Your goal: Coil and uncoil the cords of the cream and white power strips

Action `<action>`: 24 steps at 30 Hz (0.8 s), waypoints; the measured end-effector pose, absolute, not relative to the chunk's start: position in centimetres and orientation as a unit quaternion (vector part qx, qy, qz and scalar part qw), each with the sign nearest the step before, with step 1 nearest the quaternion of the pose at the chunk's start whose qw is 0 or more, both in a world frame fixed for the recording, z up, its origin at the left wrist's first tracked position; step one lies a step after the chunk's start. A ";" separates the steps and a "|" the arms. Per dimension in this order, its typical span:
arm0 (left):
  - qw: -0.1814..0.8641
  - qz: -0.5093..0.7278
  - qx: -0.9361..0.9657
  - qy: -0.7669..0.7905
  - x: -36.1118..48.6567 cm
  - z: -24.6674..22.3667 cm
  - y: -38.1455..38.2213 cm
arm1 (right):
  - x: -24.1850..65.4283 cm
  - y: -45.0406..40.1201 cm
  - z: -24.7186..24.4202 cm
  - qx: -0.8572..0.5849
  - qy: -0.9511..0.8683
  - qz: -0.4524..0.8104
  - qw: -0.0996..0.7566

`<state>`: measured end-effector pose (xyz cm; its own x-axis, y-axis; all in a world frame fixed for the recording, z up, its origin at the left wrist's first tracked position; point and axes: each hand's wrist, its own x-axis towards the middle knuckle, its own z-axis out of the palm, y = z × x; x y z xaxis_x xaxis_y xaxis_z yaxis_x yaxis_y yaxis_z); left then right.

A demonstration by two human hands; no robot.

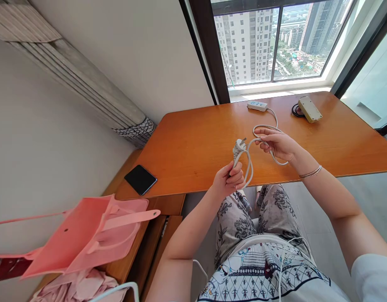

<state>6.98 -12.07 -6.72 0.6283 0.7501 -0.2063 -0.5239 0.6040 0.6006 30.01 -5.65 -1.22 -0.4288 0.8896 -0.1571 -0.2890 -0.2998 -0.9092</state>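
Observation:
A white power cord [250,164] runs in loops between my two hands above the front part of the wooden table. My left hand [229,179] is closed round the cord just below its white plug [239,147], whose metal prongs point up and to the right. My right hand [277,143] pinches a loop of the same cord between thumb and fingers. From there the cord leads back to a small white power strip [257,105] lying near the table's far edge.
On the table [193,147], a beige box [309,110] with a black cable lies at the back right. A black phone [140,180] rests at the left corner. A pink bag [89,235] stands on the lower left, beside pink cloth [82,287]. A window [275,46] is behind.

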 end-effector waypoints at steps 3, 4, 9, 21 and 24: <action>0.856 0.374 0.276 0.229 7.0 -6.7 -11.7 | 28.7 -7.2 -1.5 -0.341 -0.446 0.691 0.456; 0.849 0.372 0.300 0.225 7.2 -6.7 -11.6 | 28.2 -7.7 -1.7 -0.342 -0.460 0.672 0.469; 0.763 0.434 0.409 0.249 8.8 -6.9 -11.9 | 25.9 -9.9 -3.1 -0.341 -0.528 0.590 0.507; 0.594 0.591 0.431 0.334 11.6 -9.2 -11.0 | 23.5 -11.8 -4.6 -0.331 -0.562 0.548 0.524; 0.576 0.614 0.424 0.333 11.9 -9.0 -10.5 | 23.0 -12.2 -5.1 -0.331 -0.594 0.513 0.524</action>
